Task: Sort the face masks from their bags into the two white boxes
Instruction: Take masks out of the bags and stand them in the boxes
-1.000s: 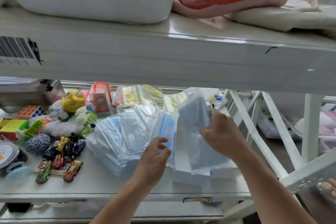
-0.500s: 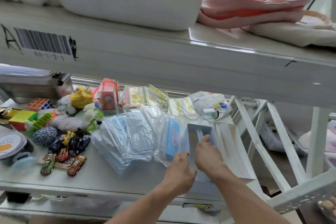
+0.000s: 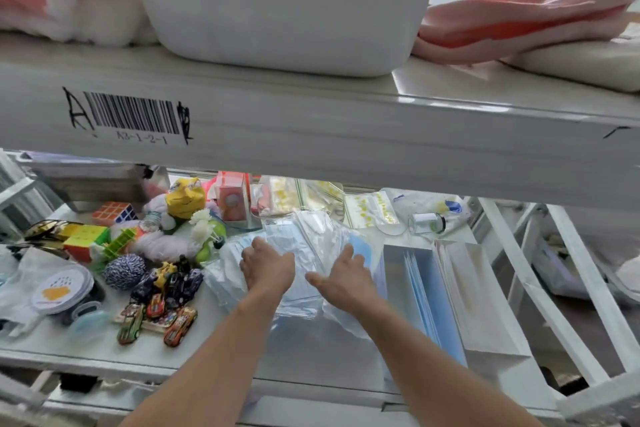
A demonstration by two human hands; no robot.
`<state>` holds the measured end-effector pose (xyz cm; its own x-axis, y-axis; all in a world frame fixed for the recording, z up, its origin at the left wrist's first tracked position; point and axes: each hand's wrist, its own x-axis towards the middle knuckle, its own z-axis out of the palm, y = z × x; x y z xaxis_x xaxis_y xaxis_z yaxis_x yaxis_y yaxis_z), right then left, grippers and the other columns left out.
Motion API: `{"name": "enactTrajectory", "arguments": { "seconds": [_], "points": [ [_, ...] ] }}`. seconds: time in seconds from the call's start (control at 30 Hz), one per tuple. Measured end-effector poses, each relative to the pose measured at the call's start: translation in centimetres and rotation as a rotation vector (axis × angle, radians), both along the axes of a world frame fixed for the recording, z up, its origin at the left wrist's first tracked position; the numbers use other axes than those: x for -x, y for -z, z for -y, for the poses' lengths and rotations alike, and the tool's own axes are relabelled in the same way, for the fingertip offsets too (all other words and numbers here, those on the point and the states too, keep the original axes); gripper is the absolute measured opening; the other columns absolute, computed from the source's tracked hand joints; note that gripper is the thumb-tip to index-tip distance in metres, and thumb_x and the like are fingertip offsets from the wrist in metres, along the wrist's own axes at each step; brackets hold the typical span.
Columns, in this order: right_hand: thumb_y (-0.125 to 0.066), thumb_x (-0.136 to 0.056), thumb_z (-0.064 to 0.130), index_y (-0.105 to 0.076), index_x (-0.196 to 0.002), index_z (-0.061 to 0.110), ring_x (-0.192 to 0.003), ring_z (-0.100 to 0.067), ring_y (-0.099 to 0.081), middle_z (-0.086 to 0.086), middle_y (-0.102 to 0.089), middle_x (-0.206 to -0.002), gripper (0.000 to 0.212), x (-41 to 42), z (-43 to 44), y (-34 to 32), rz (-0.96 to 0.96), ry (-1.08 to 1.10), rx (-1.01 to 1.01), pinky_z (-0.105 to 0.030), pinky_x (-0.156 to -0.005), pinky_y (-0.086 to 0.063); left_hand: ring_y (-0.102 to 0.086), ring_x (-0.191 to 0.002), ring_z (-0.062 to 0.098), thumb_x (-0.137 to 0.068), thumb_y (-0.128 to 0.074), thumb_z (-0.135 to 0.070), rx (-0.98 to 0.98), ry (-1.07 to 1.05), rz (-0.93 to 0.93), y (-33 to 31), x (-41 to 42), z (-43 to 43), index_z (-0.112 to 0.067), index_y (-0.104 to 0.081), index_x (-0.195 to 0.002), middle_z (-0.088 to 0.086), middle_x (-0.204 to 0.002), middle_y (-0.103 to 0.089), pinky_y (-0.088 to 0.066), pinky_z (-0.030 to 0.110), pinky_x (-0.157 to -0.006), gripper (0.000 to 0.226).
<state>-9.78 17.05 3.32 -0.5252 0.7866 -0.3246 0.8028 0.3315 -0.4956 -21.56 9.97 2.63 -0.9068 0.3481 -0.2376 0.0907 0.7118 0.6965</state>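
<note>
Surface: pale grey metal shelf [image 3: 83, 347], crowded, under an upper shelf edge bearing a black barcode label [image 3: 133, 116]
Upper level: white plastic tub [image 3: 277, 7] at 12 o'clock, folded pink cloth [image 3: 519, 14] at 1 o'clock
Masks: heap of clear plastic bags holding blue face masks [image 3: 311, 239], centre of shelf
Left hand [image 3: 266, 269]: fingers spread flat on the heap, gripping nothing
Right hand [image 3: 341, 279]: open, palm down on the bags, nothing clasped
Boxes: two open white cardboard boxes [image 3: 485, 302] at 3 o'clock; the nearer held blue masks on edge
Clutter: small toy cars [image 3: 156, 308] at 9 o'clock, coloured puzzle cube [image 3: 114, 213] at 10 o'clock
Room: white slanted frame bars [image 3: 571, 274] at far right
</note>
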Motion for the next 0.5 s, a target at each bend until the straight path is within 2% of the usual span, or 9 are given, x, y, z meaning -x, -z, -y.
{"name": "enactTrajectory", "arguments": {
  "seconds": [0.07,0.1,0.17,0.23,0.3,0.37,0.43,0.5],
  "points": [
    [-0.066,-0.077,0.054,0.001,-0.156,0.005,-0.136,-0.043,-0.038,-0.023,-0.026,-0.154,0.114,0.7,-0.8,1.2,0.060,0.096,0.100,-0.047,-0.111,-0.038,-0.050,-0.126,0.040,-0.085,-0.067,-0.028,-0.051,-0.012,0.109,-0.1,0.6,-0.6,-0.002,-0.039,-0.141,0.020,-0.139,-0.049,-0.046,0.046,-0.104,0.068],
    [-0.065,-0.076,0.048,-0.001,-0.155,0.003,-0.134,-0.042,-0.042,-0.023,-0.031,-0.152,0.111,0.7,-1.1,1.3,0.081,0.123,0.127,-0.045,-0.109,-0.040,-0.054,-0.122,0.039,-0.084,-0.069,-0.026,-0.097,-0.018,0.182,-0.1,0.9,-0.9,-0.002,-0.042,-0.139,0.018,-0.135,-0.053,-0.049,0.045,-0.101,0.066],
    [-0.060,-0.078,0.034,-0.016,-0.150,0.001,-0.128,-0.039,-0.049,-0.022,-0.045,-0.143,0.090,0.3,-1.4,1.2,0.076,0.135,0.121,-0.039,-0.105,-0.044,-0.063,-0.107,0.035,-0.079,-0.074,-0.021,-0.237,-0.026,0.365,-0.2,1.3,-1.4,0.000,-0.048,-0.132,0.015,-0.118,-0.061,-0.055,0.044,-0.093,0.063],
    [-0.055,-0.080,0.024,-0.034,-0.138,0.005,-0.120,-0.037,-0.055,-0.019,-0.054,-0.132,0.065,-0.1,-1.2,1.2,0.030,0.118,0.085,-0.037,-0.097,-0.045,-0.065,-0.098,0.031,-0.075,-0.080,-0.020,-0.306,-0.020,0.463,-0.1,1.7,-2.2,0.004,-0.051,-0.125,0.014,-0.113,-0.064,-0.055,0.038,-0.087,0.063],
    [-0.051,-0.080,0.021,-0.042,-0.129,0.009,-0.116,-0.037,-0.057,-0.017,-0.058,-0.126,0.051,-0.6,-0.8,1.5,-0.013,0.095,0.082,-0.037,-0.094,-0.045,-0.062,-0.108,0.033,-0.074,-0.084,-0.027,-0.246,0.033,0.433,0.0,1.9,-3.3,0.003,-0.047,-0.130,0.017,-0.122,-0.062,-0.050,0.037,-0.092,0.074],
    [-0.049,-0.082,0.019,-0.045,-0.126,0.010,-0.114,-0.036,-0.057,-0.016,-0.061,-0.124,0.046,-1.0,-0.4,1.7,-0.064,0.087,0.091,-0.037,-0.092,-0.044,-0.059,-0.118,0.036,-0.076,-0.083,-0.030,-0.165,0.076,0.369,-0.2,1.6,-4.5,0.002,-0.043,-0.138,0.020,-0.133,-0.059,-0.048,0.035,-0.092,0.080],
    [-0.046,-0.085,0.019,-0.046,-0.129,0.011,-0.114,-0.036,-0.057,-0.016,-0.062,-0.124,0.045,-1.4,-0.4,1.8,-0.100,0.092,0.112,-0.037,-0.092,-0.044,-0.058,-0.119,0.036,-0.082,-0.080,-0.030,-0.092,0.127,0.293,-0.4,1.0,-5.6,-0.001,-0.042,-0.140,0.018,-0.135,-0.058,-0.047,0.035,-0.088,0.076],
    [-0.043,-0.087,0.019,-0.048,-0.128,0.011,-0.112,-0.037,-0.058,-0.018,-0.062,-0.124,0.042,-1.9,-0.6,1.8,-0.152,0.147,0.148,-0.038,-0.093,-0.046,-0.060,-0.115,0.035,-0.082,-0.077,-0.028,-0.012,0.166,0.208,-0.3,0.7,-6.6,-0.005,-0.042,-0.136,0.016,-0.130,-0.060,-0.052,0.037,-0.091,0.068]
  ]
}}
